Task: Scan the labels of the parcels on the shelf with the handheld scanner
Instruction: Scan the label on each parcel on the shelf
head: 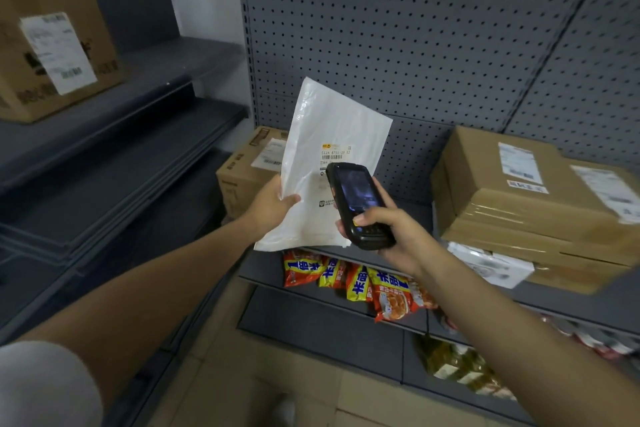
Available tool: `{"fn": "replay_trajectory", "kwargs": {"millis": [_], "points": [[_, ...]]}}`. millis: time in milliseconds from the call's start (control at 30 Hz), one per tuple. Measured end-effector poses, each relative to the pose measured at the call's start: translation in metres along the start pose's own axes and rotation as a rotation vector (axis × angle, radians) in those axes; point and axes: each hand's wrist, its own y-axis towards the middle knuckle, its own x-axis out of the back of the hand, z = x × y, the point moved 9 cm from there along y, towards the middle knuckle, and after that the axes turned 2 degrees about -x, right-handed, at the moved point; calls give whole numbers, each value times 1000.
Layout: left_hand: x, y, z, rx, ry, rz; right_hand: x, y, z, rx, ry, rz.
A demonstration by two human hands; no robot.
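My left hand (272, 203) grips the lower left edge of a white plastic mailer (329, 135) and holds it upright in front of the grey shelf (561, 302). Its printed label (336, 153) with a barcode faces me. My right hand (391, 230) holds the black handheld scanner (356, 203), thumb on its lower keys, its top end right over the label's lower part. A small brown box (242, 173) with a label stands behind the mailer. Stacked flat brown parcels (519, 204) with labels lie on the shelf at right.
A large labelled carton (52, 31) sits on the left-hand shelving, upper left. Snack packets (374, 284) lie on the lower shelf below my hands, with more packaged goods (460, 367) underneath. A perforated grey back panel (415, 45) rises behind. A white parcel (491, 263) lies under the brown stack.
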Motion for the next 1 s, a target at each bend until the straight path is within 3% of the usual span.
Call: {"fn": "replay_trajectory", "kwargs": {"millis": [1000], "points": [[-65,-9,-46,-103,40,77,56,-65,21,52,99,-12]]}}
